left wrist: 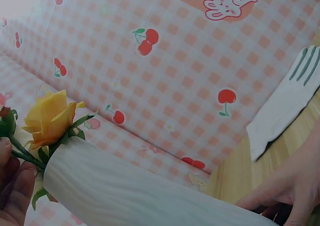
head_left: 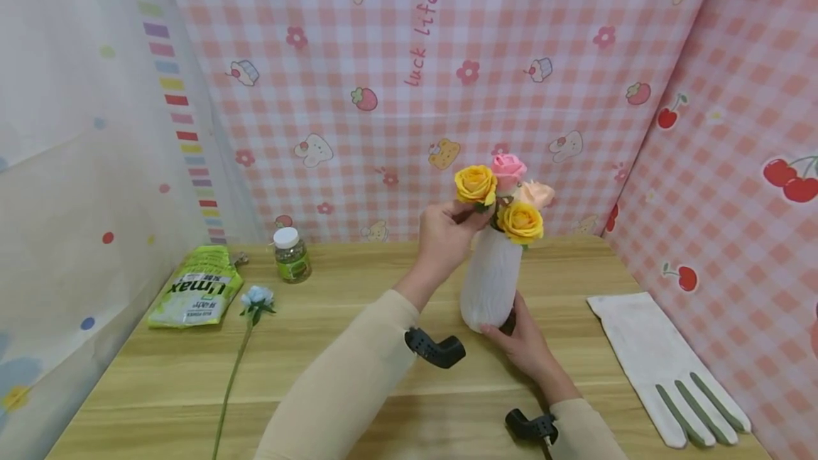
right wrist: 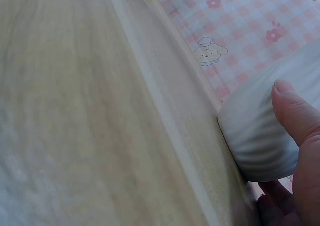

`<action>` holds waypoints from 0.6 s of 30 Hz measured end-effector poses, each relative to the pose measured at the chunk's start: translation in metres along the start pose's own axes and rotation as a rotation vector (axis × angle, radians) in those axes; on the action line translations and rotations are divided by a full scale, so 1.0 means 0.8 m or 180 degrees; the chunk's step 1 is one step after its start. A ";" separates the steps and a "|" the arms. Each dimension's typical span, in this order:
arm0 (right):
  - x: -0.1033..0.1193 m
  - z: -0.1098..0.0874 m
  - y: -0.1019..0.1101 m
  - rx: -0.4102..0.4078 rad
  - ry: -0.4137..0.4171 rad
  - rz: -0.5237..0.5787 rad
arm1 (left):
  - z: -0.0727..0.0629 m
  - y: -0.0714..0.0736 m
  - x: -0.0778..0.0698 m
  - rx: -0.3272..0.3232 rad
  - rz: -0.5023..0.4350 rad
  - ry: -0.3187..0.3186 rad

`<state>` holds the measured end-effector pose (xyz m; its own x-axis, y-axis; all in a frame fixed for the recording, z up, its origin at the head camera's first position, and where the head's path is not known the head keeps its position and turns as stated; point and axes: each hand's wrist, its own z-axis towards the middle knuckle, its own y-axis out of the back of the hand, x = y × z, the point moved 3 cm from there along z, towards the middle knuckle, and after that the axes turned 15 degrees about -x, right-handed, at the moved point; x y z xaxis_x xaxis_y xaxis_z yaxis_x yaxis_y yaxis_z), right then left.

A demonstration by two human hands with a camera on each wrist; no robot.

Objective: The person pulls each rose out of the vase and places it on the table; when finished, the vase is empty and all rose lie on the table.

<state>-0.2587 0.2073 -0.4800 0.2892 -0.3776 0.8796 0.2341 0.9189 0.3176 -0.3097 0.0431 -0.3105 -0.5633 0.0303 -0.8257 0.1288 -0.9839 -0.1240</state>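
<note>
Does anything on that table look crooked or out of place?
The white vase leans, its top toward the right; the right hand grips its base, so the tilt is probably deliberate. One pale blue flower lies alone at the left, away from the vase.

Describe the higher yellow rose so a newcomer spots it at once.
In the head view, find the white vase right of centre, held by the right hand. At its top, the higher yellow rose is the leftmost bloom, the left hand pinching beneath it. The other yellow rose sits lower and farther right.
</note>
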 end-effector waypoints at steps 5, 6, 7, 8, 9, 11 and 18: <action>-0.001 0.000 0.000 0.0005 0.0017 -0.0017 | 0.006 0.002 -0.005 -0.0043 -0.0216 0.0032; -0.001 -0.001 0.001 0.0010 0.0011 -0.0011 | 0.007 0.003 -0.007 -0.0060 -0.0237 0.0036; 0.000 -0.001 0.001 0.0016 0.0010 -0.0008 | 0.007 0.004 -0.008 -0.0070 -0.0254 0.0023; 0.000 -0.001 0.001 0.0023 0.0007 -0.0014 | 0.008 0.006 -0.010 -0.0082 -0.0286 0.0010; 0.001 -0.001 0.001 0.0025 0.0008 -0.0025 | 0.009 0.008 -0.012 -0.0095 -0.0316 -0.0003; 0.003 -0.001 0.001 0.0030 0.0007 -0.0050 | 0.011 0.012 -0.014 -0.0142 -0.0387 -0.0003; -0.004 -0.001 0.001 -0.0037 0.0080 -0.0159 | 0.028 0.030 -0.031 -0.0413 -0.0522 -0.0076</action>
<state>-0.2589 0.2094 -0.4824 0.3001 -0.4259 0.8536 0.2595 0.8975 0.3566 -0.3107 0.0152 -0.2809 -0.6044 0.1824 -0.7755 0.1371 -0.9351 -0.3268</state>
